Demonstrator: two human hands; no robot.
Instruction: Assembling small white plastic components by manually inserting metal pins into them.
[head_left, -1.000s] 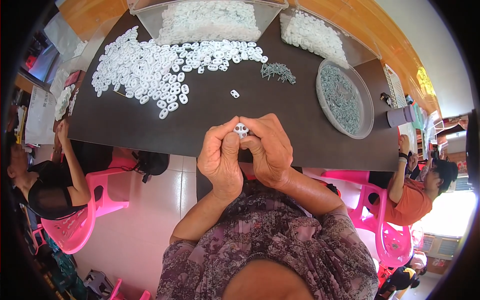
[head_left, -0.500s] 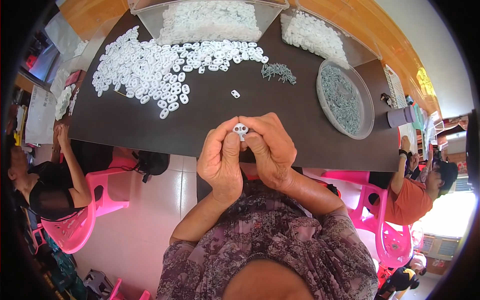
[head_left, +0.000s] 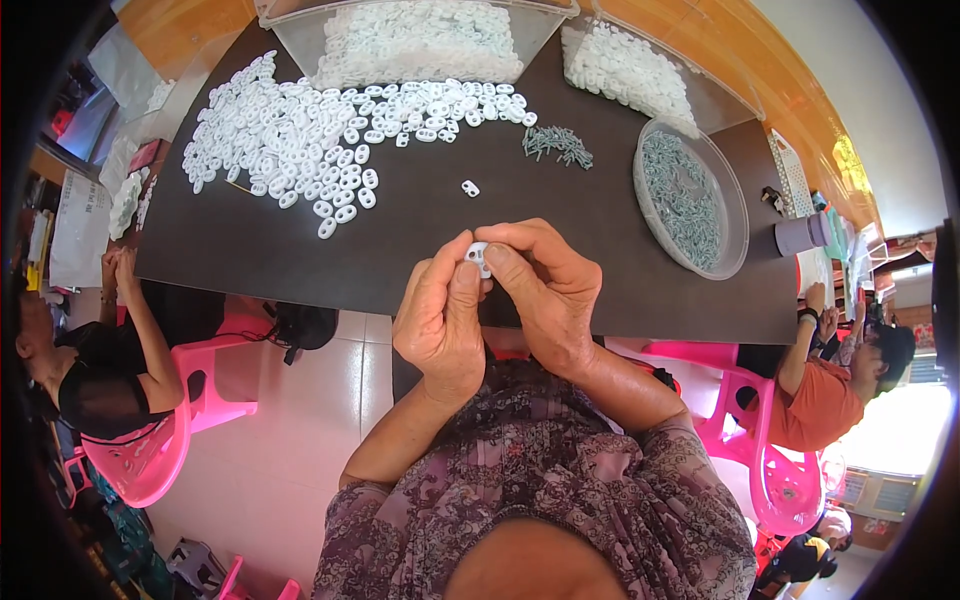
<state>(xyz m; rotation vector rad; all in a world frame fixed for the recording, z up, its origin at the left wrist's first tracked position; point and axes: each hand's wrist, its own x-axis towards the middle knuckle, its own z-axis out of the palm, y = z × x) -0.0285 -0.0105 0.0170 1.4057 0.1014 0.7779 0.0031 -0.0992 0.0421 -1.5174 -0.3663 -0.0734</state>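
Note:
Between the fingertips of both hands is a small white oval plastic piece with holes (head_left: 477, 256), held just above the near edge of the dark table (head_left: 430, 215). My left hand (head_left: 440, 310) pinches its left side between thumb and forefinger. On the other side, the thumb and forefinger of my right hand (head_left: 548, 290) grip it, the thumb covering part of its face. A single white two-holed piece (head_left: 470, 188) lies on the table just beyond my hands. Farther off to the left spreads a large heap of similar white pieces (head_left: 270, 135).
A small pile of grey screw-like pins (head_left: 558, 146) lies right of the heap. More fill a round clear tub (head_left: 738, 250). Two clear bins (head_left: 545, 12) (head_left: 725, 95) of white pieces stand at the back. A lilac cup (head_left: 803, 233) stands far right. People sit on both sides.
My right hand has shifted up slightly, and its thumb has moved up over the white piece. The piece has turned a little between my fingers. My left hand stays nearly in place.

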